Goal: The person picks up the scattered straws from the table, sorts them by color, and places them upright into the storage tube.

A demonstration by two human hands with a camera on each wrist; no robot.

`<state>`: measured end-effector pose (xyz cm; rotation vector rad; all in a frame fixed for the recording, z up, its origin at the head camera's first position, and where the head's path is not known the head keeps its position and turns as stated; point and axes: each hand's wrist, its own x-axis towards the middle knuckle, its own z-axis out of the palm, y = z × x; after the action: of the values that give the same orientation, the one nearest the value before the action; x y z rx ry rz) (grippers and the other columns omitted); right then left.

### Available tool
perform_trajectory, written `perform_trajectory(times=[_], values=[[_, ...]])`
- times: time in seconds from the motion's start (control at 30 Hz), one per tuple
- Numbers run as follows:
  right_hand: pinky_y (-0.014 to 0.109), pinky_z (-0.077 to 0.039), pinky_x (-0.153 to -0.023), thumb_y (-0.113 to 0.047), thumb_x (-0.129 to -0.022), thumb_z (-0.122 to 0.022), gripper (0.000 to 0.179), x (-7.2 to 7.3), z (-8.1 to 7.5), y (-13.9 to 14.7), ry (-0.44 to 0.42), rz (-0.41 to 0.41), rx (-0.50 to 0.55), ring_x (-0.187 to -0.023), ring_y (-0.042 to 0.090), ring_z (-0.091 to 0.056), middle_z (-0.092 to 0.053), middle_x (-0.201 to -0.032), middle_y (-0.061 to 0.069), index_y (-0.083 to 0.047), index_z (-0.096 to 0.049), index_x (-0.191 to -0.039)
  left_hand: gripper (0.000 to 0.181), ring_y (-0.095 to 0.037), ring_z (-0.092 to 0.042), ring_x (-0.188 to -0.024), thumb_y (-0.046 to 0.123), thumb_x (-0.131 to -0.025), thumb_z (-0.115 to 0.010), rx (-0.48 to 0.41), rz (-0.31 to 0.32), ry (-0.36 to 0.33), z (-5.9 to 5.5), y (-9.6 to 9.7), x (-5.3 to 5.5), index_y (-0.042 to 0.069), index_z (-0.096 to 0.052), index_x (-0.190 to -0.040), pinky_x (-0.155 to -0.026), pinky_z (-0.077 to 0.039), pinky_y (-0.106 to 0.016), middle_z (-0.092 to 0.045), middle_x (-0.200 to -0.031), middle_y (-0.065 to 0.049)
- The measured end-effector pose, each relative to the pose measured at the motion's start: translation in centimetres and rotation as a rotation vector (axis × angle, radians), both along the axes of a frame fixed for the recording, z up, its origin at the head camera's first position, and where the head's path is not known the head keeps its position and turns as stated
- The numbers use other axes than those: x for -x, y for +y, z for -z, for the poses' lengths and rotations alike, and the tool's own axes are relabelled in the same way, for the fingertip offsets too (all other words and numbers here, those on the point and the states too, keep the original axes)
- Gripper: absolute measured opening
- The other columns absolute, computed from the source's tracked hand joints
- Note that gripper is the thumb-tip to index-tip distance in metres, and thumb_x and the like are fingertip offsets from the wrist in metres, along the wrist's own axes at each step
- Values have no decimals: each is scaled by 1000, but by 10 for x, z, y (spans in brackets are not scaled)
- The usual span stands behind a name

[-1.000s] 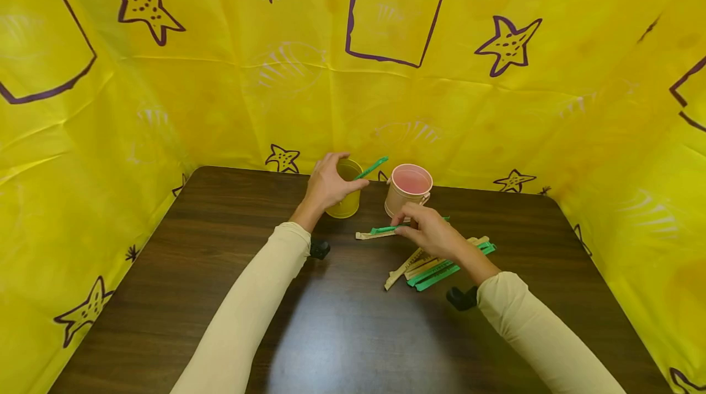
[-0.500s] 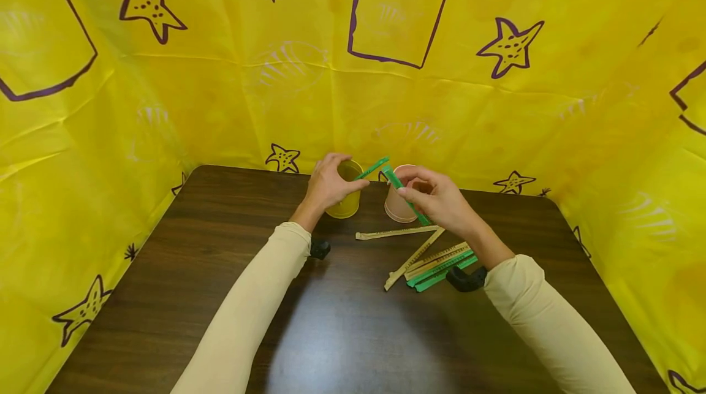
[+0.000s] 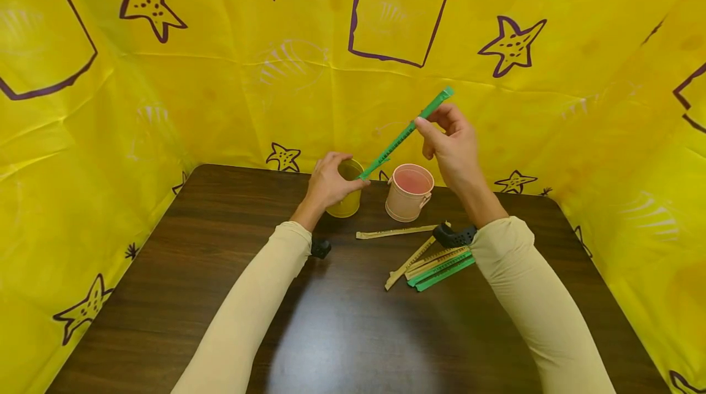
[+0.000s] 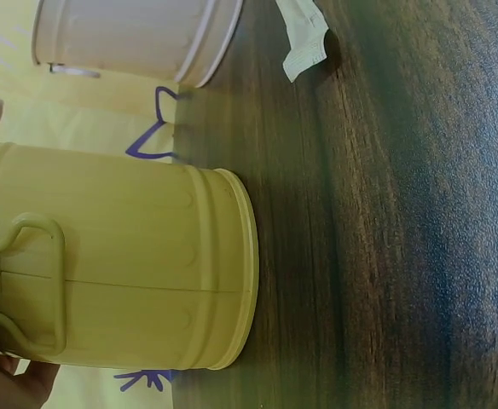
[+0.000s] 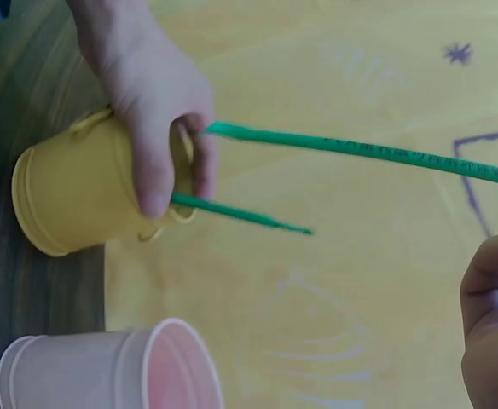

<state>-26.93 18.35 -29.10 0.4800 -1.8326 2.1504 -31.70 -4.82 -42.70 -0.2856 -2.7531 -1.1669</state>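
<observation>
My left hand (image 3: 331,182) grips the rim of a small yellow metal pail (image 3: 346,204), thumb on the near side. The pail stands upright on the table. Pinched near its upper end by my right hand (image 3: 455,146) is a green paper-wrapped straw (image 3: 399,140). It slants down to the left, its lower end close above the yellow pail's mouth. Another green straw (image 5: 245,215) leans out of that pail in the right wrist view, beside my left thumb. Just right of the yellow pail stands a pink pail (image 3: 404,202), with no hand on it.
Several wrapped straws, tan (image 3: 410,262) and green (image 3: 444,276), lie in a loose pile on the dark wooden table (image 3: 220,271), partly under my right wrist. One tan straw (image 3: 394,233) lies in front of the pink pail. A yellow cloth backdrop (image 3: 309,87) rises behind the table.
My right hand has picked a green straw off the table, lifted it past the pink pail and swung its lower end toward the yellow pail. My left hand has stayed on the yellow pail.
</observation>
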Motion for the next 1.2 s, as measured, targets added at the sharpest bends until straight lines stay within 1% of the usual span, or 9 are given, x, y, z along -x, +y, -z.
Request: perform_trajectory(times=[0.2,0.37,0.5,0.7,0.73,0.97,1.07,1.17,1.2], values=[[20,-36,-46,-10,-92,-75,14,25,12,-9,-95,66,-47,-48,9,-38,-65,-89,-4,-14,-65,-100,83,-28,-45,-136,64,-77,-79,-9,6,-5,0,0,0,20,-56,-145,-111,-42,-50,-51,-147,-1],[19,-33,-47,-14,-93,-75,11,41,28,-17,-152,57,-134,-47,7,-35,-66,-89,-5,-16,-65,-98,84,-27,-45,-135,64,-77,-79,-24,11,-4,-1,0,0,20,-56,-145,-110,-42,-49,-51,-147,0],[18,-31,-46,-17,-93,-75,12,47,41,-24,-196,32,-221,-46,5,-33,-67,-90,-7,-15,-65,-99,81,-27,-45,-133,60,-77,-81,-32,8,3,-1,0,0,20,-57,-144,-108,-43,-49,-51,-145,-1],[17,-28,-46,-22,-94,-75,14,48,50,-29,-267,10,-276,-45,3,-31,-66,-93,-10,-17,-65,-103,79,-29,-45,-132,55,-78,-83,-44,8,1,0,0,-1,18,-57,-143,-108,-43,-50,-51,-146,-2],[16,-29,-46,-21,-94,-75,15,48,50,-30,-270,7,-278,-47,3,-34,-66,-95,-9,-16,-64,-104,79,-28,-45,-133,56,-78,-82,-41,7,-1,0,0,-1,18,-57,-143,-109,-42,-50,-51,-146,-2],[16,-29,-48,-19,-95,-73,32,43,49,-22,-293,-17,-247,-59,6,-40,-62,-107,-7,-6,-61,-121,82,-28,-44,-137,59,-78,-81,-35,8,-2,-1,1,-1,19,-57,-144,-113,-40,-50,-50,-148,-1],[17,-32,-50,-19,-95,-74,33,39,45,-14,-266,7,-268,-69,8,-46,-62,-107,-8,-5,-61,-121,83,-28,-44,-137,61,-77,-81,-29,6,-2,-1,0,-1,19,-57,-144,-113,-41,-49,-51,-148,-1],[16,-42,-60,-18,-94,-74,30,34,41,-3,-214,42,-331,-87,7,-55,-62,-106,-9,-6,-62,-118,83,-28,-44,-137,62,-77,-80,-26,6,-1,-1,0,-2,19,-57,-144,-112,-41,-49,-51,-148,-1],[15,-45,-65,-18,-94,-74,31,32,40,1,-197,52,-358,-90,6,-57,-63,-105,-9,-4,-62,-119,83,-28,-45,-136,62,-77,-80,-26,6,-1,-1,0,-2,19,-57,-144,-112,-41,-49,-51,-148,-1]])
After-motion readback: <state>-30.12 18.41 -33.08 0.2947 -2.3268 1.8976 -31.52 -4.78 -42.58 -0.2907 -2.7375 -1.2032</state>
